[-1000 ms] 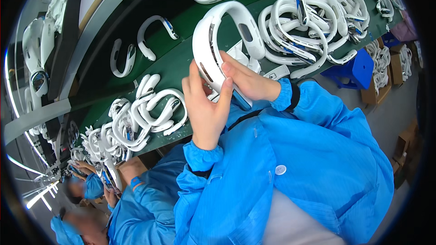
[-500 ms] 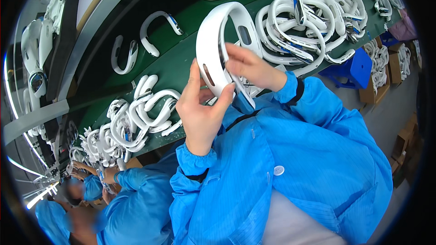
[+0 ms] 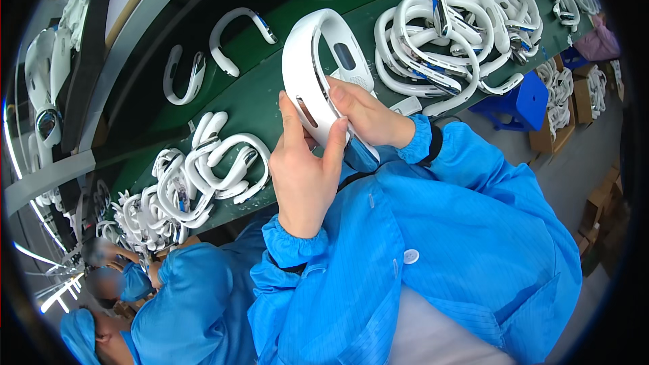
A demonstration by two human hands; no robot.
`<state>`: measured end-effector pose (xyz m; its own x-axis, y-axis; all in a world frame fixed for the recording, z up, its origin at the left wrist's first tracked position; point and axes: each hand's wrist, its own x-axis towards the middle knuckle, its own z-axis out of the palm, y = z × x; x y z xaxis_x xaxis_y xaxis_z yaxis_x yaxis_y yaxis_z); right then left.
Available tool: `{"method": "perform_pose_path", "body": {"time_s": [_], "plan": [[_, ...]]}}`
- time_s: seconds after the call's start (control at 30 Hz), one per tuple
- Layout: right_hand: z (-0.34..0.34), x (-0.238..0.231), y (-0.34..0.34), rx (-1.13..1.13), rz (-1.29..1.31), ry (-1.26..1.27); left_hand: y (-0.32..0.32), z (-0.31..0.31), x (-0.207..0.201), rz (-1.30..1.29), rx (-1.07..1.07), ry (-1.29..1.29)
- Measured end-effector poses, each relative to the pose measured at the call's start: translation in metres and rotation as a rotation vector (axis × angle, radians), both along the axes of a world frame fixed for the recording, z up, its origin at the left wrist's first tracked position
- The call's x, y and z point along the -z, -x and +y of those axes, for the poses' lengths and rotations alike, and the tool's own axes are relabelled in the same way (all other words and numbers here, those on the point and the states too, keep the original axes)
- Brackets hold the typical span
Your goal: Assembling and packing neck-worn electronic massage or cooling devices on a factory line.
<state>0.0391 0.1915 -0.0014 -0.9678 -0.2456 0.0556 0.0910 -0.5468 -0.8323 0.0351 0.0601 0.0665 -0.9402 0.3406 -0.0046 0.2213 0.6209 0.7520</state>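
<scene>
While your left hand (image 3: 305, 176) wraps its fingers (image 3: 334, 152) narrowly around the lower arm of the white U-shaped neckband (image 3: 312, 78), the thumb lies along one side of that arm and the other fingers curl over the opposite edge, so the piece is clamped between them. Your right hand (image 3: 368, 118) meets it from the other side: its fingers are bent close together and press against the inner face of the same arm, just beside your left fingertips, holding rather than spread. What lies beneath your right palm cannot be made out. The neckband stands upright in your two hands, lifted above the green table (image 3: 270, 88), its curve toward the top and a dark oval slot showing on the inner face of the far arm.

Out from there, both wrists run into blue sleeves (image 3: 433, 182) with elastic cuffs. On the table to your right sits a big tangled heap of white neckbands (image 3: 453, 27). To your left lies a smaller cluster of them (image 3: 216, 162), and farther along the table two single neckbands (image 3: 236, 34) lie apart from each other. At the lower left, another person in a blue coat (image 3: 182, 297) is bent over the same table.
</scene>
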Motion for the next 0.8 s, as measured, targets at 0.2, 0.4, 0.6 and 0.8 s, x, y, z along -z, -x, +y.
{"method": "perform_pose_path", "body": {"time_s": [0.2, 0.4, 0.6, 0.8], "plan": [[-0.005, 0.004, -0.003, 0.039, 0.062, -0.122, 0.013, -0.006, 0.002, -0.122, 0.065, -0.042], [-0.011, 0.002, -0.004, 0.066, 0.099, -0.146, 0.009, -0.003, 0.005, -0.044, 0.075, 0.12], [-0.013, -0.006, -0.01, 0.136, 0.196, -0.358, 0.027, -0.011, 0.017, 0.161, 0.016, 0.199], [-0.017, -0.015, -0.015, -0.114, 0.296, -0.473, 0.073, -0.006, 0.002, -0.362, -0.054, -0.588]]}}
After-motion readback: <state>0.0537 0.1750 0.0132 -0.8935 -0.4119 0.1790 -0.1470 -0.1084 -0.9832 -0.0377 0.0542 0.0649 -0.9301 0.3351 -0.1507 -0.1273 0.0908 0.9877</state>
